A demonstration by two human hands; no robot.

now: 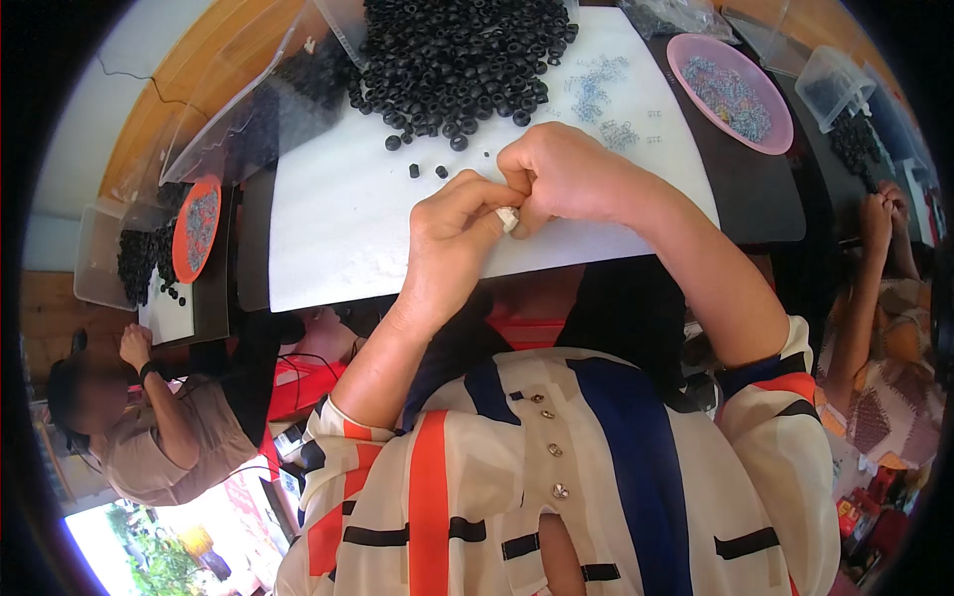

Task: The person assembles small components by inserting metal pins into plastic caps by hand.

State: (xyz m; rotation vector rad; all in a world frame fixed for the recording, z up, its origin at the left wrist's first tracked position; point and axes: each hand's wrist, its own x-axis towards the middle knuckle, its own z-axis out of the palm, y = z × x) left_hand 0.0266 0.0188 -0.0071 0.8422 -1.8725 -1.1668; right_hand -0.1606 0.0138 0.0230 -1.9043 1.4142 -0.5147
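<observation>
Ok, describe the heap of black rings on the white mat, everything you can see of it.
The heap of black rings lies at the far edge of the white mat, beyond both hands. It is made of many small, dark, matte rings, rubber-like by their look, piled loosely and several deep. Its near edge thins out, and a few stray rings lie apart on the mat toward the left hand. A clear plastic bag adjoins its left side. Neither hand touches it.

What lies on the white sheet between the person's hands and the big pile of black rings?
In the head view, a few stray black rings lie on the white sheet between the hands and the pile of black rings; otherwise bare.
</observation>
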